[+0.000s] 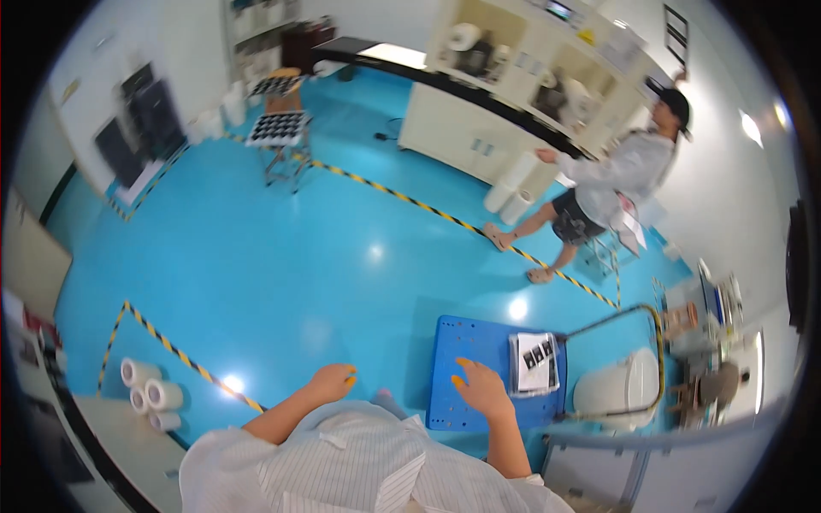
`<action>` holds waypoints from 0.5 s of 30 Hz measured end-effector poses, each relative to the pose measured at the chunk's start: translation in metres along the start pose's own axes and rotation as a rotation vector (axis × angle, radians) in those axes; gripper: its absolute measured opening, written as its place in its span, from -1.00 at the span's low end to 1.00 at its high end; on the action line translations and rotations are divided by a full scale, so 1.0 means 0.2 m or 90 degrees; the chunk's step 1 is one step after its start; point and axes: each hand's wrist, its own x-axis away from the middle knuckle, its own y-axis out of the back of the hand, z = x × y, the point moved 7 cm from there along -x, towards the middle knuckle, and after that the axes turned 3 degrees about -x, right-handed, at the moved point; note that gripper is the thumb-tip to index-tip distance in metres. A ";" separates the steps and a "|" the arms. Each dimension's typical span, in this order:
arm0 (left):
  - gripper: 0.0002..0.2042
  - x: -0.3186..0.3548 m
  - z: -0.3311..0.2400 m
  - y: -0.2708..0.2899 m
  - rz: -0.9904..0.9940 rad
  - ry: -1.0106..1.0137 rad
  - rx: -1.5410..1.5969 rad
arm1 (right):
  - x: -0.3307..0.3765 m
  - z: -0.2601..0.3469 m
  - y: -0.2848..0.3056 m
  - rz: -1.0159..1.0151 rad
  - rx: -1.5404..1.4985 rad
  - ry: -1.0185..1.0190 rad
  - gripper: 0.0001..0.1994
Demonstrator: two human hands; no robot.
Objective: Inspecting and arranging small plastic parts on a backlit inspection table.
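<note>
My left hand (332,383) hangs in front of me above the blue floor, orange covers on its fingertips. It looks loosely open, with nothing visible in it. My right hand (483,389) is over the blue platform cart (479,338), thumb and fingers apart, also with orange fingertip covers. I cannot tell whether it touches the cart. Just right of that hand, a clear bag or tray (516,380) lies on the cart, with a white sheet (528,349) bearing dark squares on it. The cart's bent handle (657,342) rises on its right side.
A white bucket (617,392) stands by the cart handle. White rolls (162,394) sit at lower left. Ahead, stools carry a tray (278,128) of dark round pieces. A person (629,167) in a white coat sits at the bench machine (513,51). Striped tape (402,198) crosses the floor.
</note>
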 end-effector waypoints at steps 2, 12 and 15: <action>-0.71 -0.20 -0.06 0.00 0.032 -0.015 0.033 | -0.18 -0.07 -0.02 0.042 -0.014 -0.011 -0.57; -0.72 -1.02 0.06 0.52 0.094 0.053 -0.032 | -1.38 -0.14 0.28 0.073 -0.032 0.080 -0.57; -0.68 -1.13 0.19 0.78 -0.042 0.105 -0.018 | -1.81 0.12 0.48 0.047 0.001 0.172 -0.58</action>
